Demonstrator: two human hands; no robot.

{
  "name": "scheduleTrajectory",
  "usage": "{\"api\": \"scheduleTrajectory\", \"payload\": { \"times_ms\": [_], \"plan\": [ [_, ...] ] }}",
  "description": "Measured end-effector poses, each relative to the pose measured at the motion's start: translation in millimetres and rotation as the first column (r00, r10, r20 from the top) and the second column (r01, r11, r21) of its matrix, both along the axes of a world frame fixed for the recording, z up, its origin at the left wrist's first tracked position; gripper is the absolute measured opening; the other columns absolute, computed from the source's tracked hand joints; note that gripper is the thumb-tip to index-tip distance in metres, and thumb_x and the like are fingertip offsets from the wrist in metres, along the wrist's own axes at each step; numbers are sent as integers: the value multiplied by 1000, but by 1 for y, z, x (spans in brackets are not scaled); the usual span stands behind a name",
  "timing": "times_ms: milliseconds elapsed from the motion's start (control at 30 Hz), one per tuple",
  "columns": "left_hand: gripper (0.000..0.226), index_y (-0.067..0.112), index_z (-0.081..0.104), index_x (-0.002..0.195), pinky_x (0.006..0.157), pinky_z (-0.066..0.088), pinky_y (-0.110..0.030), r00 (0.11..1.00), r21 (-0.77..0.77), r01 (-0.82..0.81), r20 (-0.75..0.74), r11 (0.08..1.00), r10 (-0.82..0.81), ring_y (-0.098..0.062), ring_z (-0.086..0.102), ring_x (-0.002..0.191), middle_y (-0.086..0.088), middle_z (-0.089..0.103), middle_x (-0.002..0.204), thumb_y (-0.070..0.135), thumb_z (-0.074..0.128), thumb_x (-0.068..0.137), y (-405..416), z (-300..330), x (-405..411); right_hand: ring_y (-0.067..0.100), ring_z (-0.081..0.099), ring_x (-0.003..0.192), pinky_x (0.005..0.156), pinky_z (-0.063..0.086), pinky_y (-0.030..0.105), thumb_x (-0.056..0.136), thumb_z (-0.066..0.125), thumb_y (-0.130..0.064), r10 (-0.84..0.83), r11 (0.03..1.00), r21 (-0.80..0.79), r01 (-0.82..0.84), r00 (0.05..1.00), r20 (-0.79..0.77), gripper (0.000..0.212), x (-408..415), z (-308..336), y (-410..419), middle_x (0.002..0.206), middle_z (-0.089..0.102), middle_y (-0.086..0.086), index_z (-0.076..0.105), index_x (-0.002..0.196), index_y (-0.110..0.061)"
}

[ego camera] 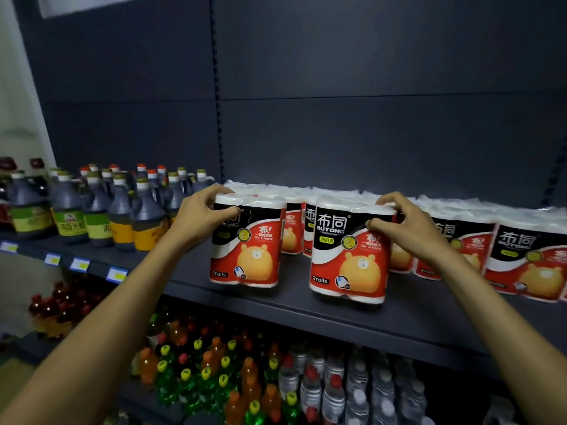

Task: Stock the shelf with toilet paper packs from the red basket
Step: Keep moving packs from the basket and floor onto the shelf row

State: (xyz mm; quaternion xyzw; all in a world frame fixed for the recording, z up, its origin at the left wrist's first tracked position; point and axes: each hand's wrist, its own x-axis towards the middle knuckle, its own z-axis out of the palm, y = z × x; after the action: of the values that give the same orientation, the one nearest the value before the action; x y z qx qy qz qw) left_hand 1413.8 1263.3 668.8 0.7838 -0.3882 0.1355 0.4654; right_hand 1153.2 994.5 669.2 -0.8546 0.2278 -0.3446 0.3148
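On dark shelf (306, 305), both hands grip packs: left hand (199, 216) left pack (247, 243), right hand (408, 225) right pack (349, 256).

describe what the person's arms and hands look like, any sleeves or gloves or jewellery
Both forearms are bare right to the frame's bottom edge, with no sleeve in view. The left hand and right hand wear no gloves. No watch, band or ring shows on either wrist or on the fingers that are visible.

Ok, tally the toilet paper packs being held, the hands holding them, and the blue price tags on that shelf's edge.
Toilet paper packs held: 2, the left pack and the right pack
Hands: 2, the left hand and the right hand
Blue price tags: 4
Total: 8
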Motion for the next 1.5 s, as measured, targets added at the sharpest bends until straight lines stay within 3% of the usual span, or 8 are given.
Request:
{"api": "scheduleTrajectory", "payload": {
  "times_ms": [200, 367, 567, 733, 1000, 1133, 1367, 1500],
  "plan": [
    [37, 23, 63, 118, 70, 47, -19, 998, -9, 54, -37, 999, -54, -14, 60, 96, 1, 64, 114, 24, 73, 82, -7, 5, 92, 20, 56, 94, 61, 45, 25, 81, 70, -36, -80, 997, 13, 80, 996, 27, 32, 55, 3, 5, 114, 51, -2, 52, 108, -36],
    [36, 28, 63, 114, 72, 46, -23, 992, -47, 80, -99, 996, -84, -15, 60, 94, 3, 61, 112, 23, 74, 80, -20, -13, 157, 13, 58, 88, 68, 55, 37, 80, 71, -37, -121, 992, 27, 120, 993, 20, 32, 93, 4, 6, 117, 51, -2, 52, 105, -39],
    [36, 32, 61, 110, 82, 58, -40, 959, -82, 147, -231, 986, -162, -16, 66, 96, 3, 66, 105, 22, 75, 78, -31, -44, 211, 8, 57, 86, 62, 46, 27, 82, 71, -35, -133, 991, 17, 133, 991, 9, 32, 127, 3, 9, 114, 54, -4, 52, 107, -37],
    [36, 30, 61, 107, 83, 58, -40, 939, -146, 197, -257, 969, -230, -14, 66, 97, 2, 67, 107, 16, 74, 77, -35, -50, 224, 7, 57, 86, 57, 44, 24, 82, 71, -31, -130, 991, -13, 130, 991, 22, 31, 147, 5, 14, 116, 54, -1, 53, 107, -33],
    [48, 30, 55, 119, 78, 55, -31, 960, 3, 226, -171, 974, -222, -18, 63, 99, 2, 64, 112, 23, 76, 76, -27, -39, 225, 6, 57, 81, 55, 47, 25, 83, 71, -30, -100, 995, -25, 99, 995, -13, 33, 173, 1, 26, 114, 52, -2, 52, 111, -30],
    [80, 20, 51, 132, 92, 44, -30, 985, 132, 174, -18, 976, -173, -17, 53, 112, -1, 56, 129, 58, 61, 62, -20, -14, 217, 9, 59, 82, 57, 48, 26, 82, 72, -34, -77, 996, -40, 76, 997, -25, 33, 191, -7, 33, 109, 55, -5, 52, 108, -32],
    [71, 27, 52, 127, 93, 47, -37, 977, 303, 100, 151, 948, -152, -20, 53, 112, -2, 57, 123, 61, 56, 64, -19, 6, 196, 17, 64, 86, 76, 57, 41, 74, 77, -37, -74, 997, -22, 73, 996, -55, 39, 212, -23, 35, 101, 65, -3, 52, 103, -35],
    [69, 29, 53, 124, 94, 50, -44, 975, 327, 94, 161, 940, -154, -18, 53, 113, 1, 57, 123, 63, 55, 64, -14, 3, 181, 20, 60, 93, 77, 52, 35, 75, 77, -40, -86, 995, -47, 83, 994, -70, 44, 215, -32, 38, 110, 61, 0, 48, 107, -33]
  ]
}}
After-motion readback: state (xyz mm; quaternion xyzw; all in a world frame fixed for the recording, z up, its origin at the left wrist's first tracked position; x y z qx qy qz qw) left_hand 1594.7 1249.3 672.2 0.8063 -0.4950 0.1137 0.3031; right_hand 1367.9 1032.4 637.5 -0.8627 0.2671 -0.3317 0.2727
